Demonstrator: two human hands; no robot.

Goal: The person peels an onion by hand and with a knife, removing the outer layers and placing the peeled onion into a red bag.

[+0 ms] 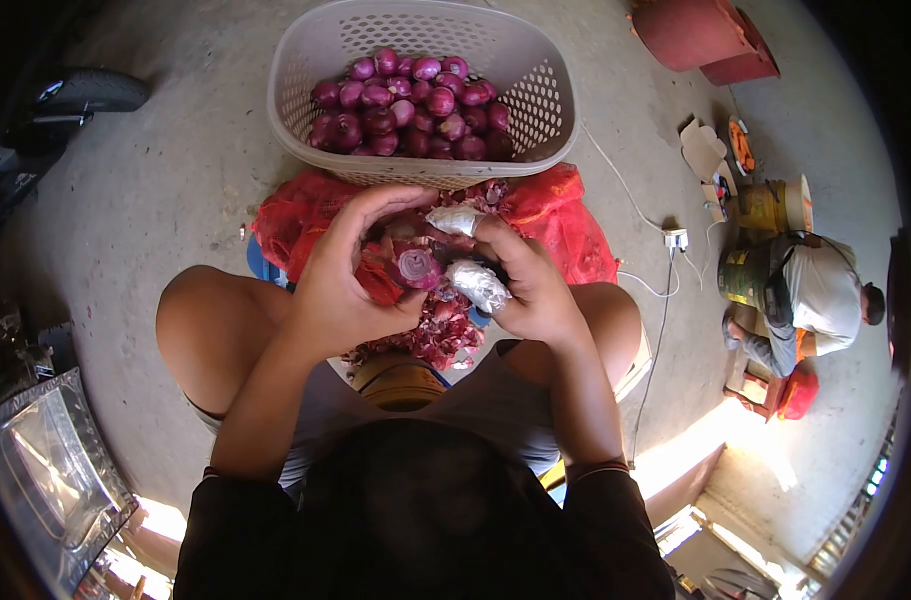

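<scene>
My left hand (351, 275) is curled round a red onion (419, 268), whose cut, pale ringed face shows between my hands. To its right, my right hand (526, 275) has silver wrapping (478, 285) on its thumb and on a finger. Those wrapped tips are close to the onion, and something dark, too hidden to make out, lies between them. Below my hands is a heap of onion skins (441, 335). Red mesh bags (566, 225) spread out on both sides of my hands. Beyond them stands a grey perforated basket (559, 150) holding several shiny purple onions (386, 118).
At the right, a person (821, 295) bends beside buckets (761, 205). A power strip (675, 238) with cables lies on the floor between us. Red containers (691, 35) are at the top right, and a wheel (96, 90) at the upper left.
</scene>
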